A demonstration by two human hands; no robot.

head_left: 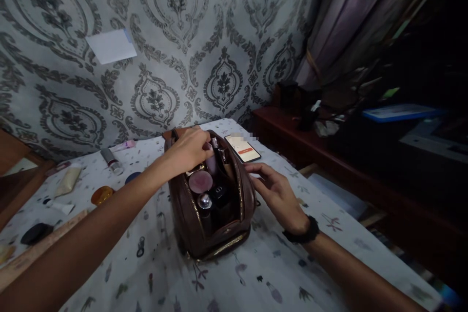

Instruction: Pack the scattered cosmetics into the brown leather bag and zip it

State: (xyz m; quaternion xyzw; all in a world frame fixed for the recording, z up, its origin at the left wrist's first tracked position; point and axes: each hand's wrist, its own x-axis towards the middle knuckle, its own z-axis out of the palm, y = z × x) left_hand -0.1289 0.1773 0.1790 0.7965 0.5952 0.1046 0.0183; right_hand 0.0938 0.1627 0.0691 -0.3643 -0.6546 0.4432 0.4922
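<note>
A brown leather bag (179,209) stands unzipped on the patterned cloth. Inside it are a round pink item (201,182), a silver-capped bottle (204,201), a black item (220,194) and upright tubes near the far end. My left hand (192,148) reaches into the far left part of the opening, its fingers closed round the top of a pale tube (211,160). On the bag's right side, my right hand (274,190) touches the outer wall with its fingertips, fingers apart and holding nothing. The left fingertips are partly hidden in the bag.
A lit phone (244,149) lies behind the bag. To the left are a grey bottle (111,161), a cream tube (68,180), an amber round item (102,195) and a black oval item (37,233). A dark red desk (281,122) stands at the right.
</note>
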